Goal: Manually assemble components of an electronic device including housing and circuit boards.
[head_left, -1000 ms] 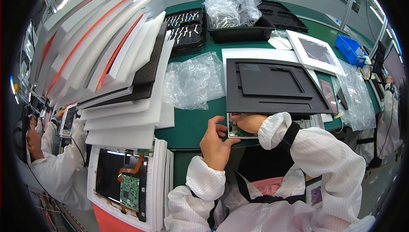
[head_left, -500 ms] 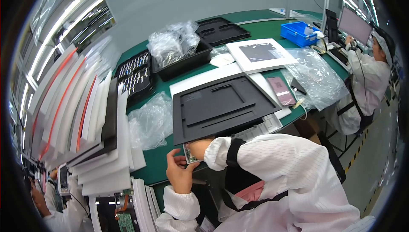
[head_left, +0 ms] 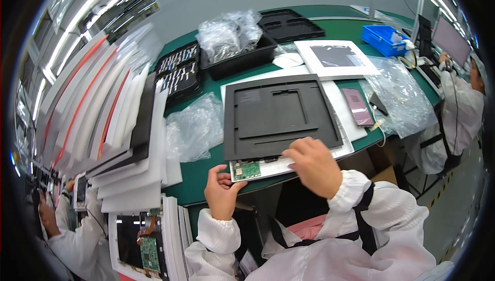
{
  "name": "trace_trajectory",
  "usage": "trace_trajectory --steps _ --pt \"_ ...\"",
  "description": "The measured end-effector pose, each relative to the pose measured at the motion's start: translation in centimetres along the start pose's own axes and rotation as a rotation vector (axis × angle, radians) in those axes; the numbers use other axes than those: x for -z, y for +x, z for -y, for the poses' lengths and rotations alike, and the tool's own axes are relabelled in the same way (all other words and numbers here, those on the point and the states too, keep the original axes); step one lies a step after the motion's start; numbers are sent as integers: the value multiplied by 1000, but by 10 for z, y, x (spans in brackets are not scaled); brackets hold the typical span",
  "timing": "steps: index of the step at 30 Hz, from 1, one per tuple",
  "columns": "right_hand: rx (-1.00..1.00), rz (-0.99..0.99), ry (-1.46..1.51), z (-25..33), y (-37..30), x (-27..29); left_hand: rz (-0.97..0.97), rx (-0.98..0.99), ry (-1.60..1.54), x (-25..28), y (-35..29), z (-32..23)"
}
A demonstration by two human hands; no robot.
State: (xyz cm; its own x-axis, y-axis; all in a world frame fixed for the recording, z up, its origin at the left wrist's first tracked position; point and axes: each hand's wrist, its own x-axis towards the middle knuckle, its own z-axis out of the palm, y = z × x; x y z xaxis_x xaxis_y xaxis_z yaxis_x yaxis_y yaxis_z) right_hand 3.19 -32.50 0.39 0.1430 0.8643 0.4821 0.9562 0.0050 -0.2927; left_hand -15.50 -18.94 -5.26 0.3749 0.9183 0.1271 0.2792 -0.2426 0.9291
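Note:
A black moulded panel (head_left: pixel 250 121) with raised ribs lies over a white frame (head_left: pixel 276 167) at the front edge of the bench. At the frame's near left corner, a green circuit board (head_left: pixel 247 170) is exposed. My left hand (head_left: pixel 221 193) holds that corner, thumb at the front and fingers along the left side. My right hand (head_left: pixel 315 166) is over the front edge of the black panel, with fingers bent and pressed together. What its fingertips pinch, if anything, is hidden.
White foam sheets (head_left: pixel 116 121) stand stacked on the left. Behind are a black bin (head_left: pixel 240 62) of bagged parts, a tray (head_left: pixel 178 69) of small parts and a blue basket (head_left: pixel 382 41). A pink phone-like slab (head_left: pixel 357 107) lies right. Co-workers sit at both sides.
My right hand has come out from beneath the panel's front left corner and moved right. The panel lies flatter, uncovering the circuit board. My left hand keeps the corner. The view has shifted.

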Motion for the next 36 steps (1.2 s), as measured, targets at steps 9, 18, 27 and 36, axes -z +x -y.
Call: trace_trajectory --steps 9,18,27,36 --pt "97 200 -174 -33 17 -17 39 39 -63 6 -3 -1" --pt "39 139 -32 -28 23 -2 35 75 4 10 -1 0" --pt "39 253 85 -9 2 16 51 50 3 10 0 -4" --pt "-21 269 225 -27 -2 9 184 -22 -95 13 3 -2"
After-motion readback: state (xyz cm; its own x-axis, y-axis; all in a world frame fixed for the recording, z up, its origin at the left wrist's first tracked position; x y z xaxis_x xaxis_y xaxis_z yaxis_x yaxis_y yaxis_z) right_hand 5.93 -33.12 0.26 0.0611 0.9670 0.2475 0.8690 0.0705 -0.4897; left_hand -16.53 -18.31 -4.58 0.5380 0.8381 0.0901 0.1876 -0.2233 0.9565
